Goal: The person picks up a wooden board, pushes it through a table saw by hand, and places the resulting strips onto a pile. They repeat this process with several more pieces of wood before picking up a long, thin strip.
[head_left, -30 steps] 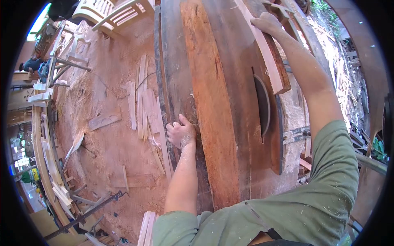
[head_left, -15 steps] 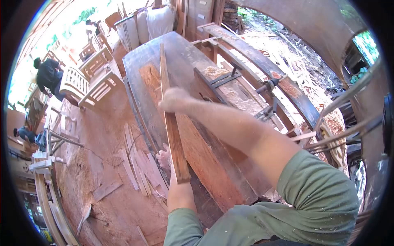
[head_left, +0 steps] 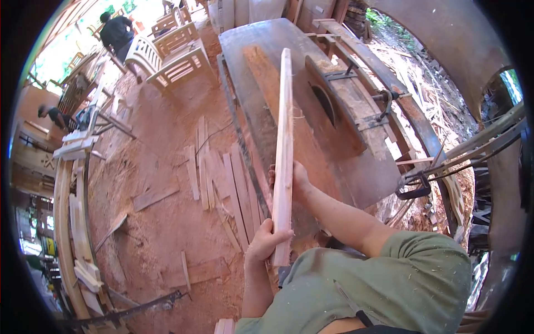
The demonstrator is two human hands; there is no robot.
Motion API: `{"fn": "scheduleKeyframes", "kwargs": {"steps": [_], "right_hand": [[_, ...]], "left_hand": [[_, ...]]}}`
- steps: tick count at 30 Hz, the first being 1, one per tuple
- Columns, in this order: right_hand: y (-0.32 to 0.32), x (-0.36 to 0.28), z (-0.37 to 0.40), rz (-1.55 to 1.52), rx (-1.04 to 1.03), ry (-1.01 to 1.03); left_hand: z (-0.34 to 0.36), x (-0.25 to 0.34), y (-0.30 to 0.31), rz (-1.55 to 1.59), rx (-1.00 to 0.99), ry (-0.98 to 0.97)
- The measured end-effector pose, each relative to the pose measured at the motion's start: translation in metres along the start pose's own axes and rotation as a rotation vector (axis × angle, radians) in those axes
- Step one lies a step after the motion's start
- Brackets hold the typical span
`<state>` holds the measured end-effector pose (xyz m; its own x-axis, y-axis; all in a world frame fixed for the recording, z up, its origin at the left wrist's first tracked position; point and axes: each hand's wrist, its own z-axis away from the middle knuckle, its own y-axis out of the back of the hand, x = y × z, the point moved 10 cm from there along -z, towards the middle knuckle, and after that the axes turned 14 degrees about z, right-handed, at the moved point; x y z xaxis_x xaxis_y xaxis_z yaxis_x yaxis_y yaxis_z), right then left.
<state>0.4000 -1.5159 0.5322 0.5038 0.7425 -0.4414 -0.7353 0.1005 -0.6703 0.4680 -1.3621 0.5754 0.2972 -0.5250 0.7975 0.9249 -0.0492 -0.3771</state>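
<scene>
A long wooden strip with a pale face is held lengthwise, its far end over the worktable and its near end close to my body. My left hand grips it near the near end, thumb across the top. My right hand is wrapped round it a little farther along, with fingertips showing on the left side. A reddish-brown band of wood runs along the tabletop beyond the strip. To its right stands an upright wooden fence with a dark curved opening or disc in it.
Clamps grip wooden rails right of the fence. Several loose offcuts lie on the dusty floor to the left. Wooden slatted chairs stand at the far left, near a person in dark clothing. Stacked lumber lines the left edge.
The wooden strip has been turned from its dark side to a pale face and drawn toward my body. My right hand has slid toward its near end. The view has swung left.
</scene>
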Motion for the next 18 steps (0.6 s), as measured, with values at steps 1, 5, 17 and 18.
{"fn": "scheduleKeyframes", "kwargs": {"steps": [1,5,17,18], "right_hand": [[0.000,-0.001,0.002,0.093,-0.022,0.081],[0.019,0.027,0.004,0.039,0.146,-0.064],[-0.027,0.233,0.008,0.300,0.006,-0.177],[-0.034,0.247,0.007,0.292,-0.027,-0.203]], "left_hand": [[0.017,-0.004,0.000,0.077,0.028,0.048],[0.070,-0.064,0.019,0.389,-0.004,0.051],[0.241,-0.143,0.043,0.140,0.559,0.187],[0.244,-0.146,0.045,0.150,0.568,0.187]]}}
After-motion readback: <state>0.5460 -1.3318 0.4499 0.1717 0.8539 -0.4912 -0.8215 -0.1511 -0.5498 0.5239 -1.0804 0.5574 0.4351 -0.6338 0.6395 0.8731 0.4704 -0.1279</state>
